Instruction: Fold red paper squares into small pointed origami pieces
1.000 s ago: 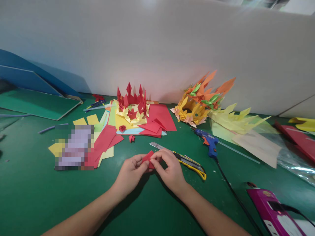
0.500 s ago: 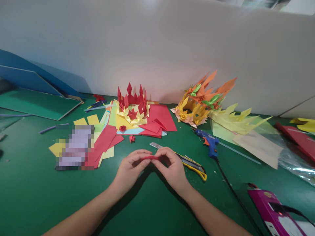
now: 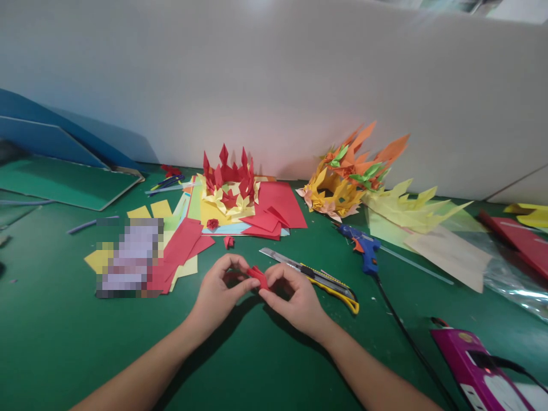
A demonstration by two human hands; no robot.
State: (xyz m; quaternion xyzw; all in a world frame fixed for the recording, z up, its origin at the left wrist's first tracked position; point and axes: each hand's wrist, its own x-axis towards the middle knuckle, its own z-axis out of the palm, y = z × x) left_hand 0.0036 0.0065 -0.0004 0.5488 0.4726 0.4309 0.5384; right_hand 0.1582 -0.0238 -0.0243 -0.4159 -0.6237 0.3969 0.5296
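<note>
A small folded piece of red paper (image 3: 258,277) is held up between both hands over the green table. My left hand (image 3: 223,291) pinches its left side between thumb and fingers. From the right, my right hand (image 3: 295,297) grips its other side, thumb below and fingers above. The fingers hide part of its folds. Just beyond my right hand lies a yellow-handled utility knife (image 3: 329,283) with its blade out. A small folded red paper piece (image 3: 229,242) and a red paper flower (image 3: 213,224) lie beyond my hands.
A red and yellow paper crown (image 3: 230,182) stands on colored sheets. An orange crown (image 3: 363,154) is farther right. A blue glue gun (image 3: 362,245) trails its cord toward a magenta power strip (image 3: 466,354). Red paper strips (image 3: 177,251) lie left, beside a pixelated rectangular object (image 3: 132,257).
The red paper has turned from lying nearly flat and level to a tilted position, showing more of its folds. My fingers have shifted around it, and my left hand has risen slightly.
</note>
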